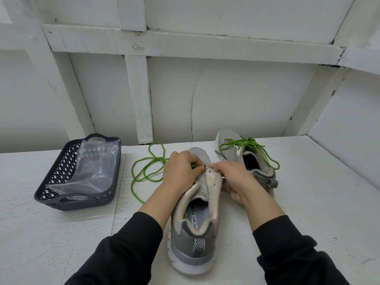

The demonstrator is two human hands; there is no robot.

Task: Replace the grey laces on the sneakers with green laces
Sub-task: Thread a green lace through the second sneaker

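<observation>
Your left hand sits over the front of the near sneaker, knuckles up and fingers curled in. Thumb and fingertips pinch the loose green lace right at the eyelets nearest the toe. The wrist comes in from lower left, and the forearm in its black sleeve angles up toward the shoe.

Your right hand is on the shoe's right side, with the thumb on top of the folded-out eyelet flap and the other fingers wrapped under it, so it grips the near sneaker. The fingertips of both hands nearly meet over the tongue.

The near sneaker is grey and stands on its sole on the white table, heel toward you, toe toward the wall. The loose green lace runs left from your left hand and lies in loops on the table between the shoe and the dark basket.

The far sneaker is behind your right hand, laced with a tied green lace whose loops splay out over it. Your hand covers the gap, so I cannot tell if the two shoes touch. The basket is well to the left and holds a clear plastic bag.
</observation>
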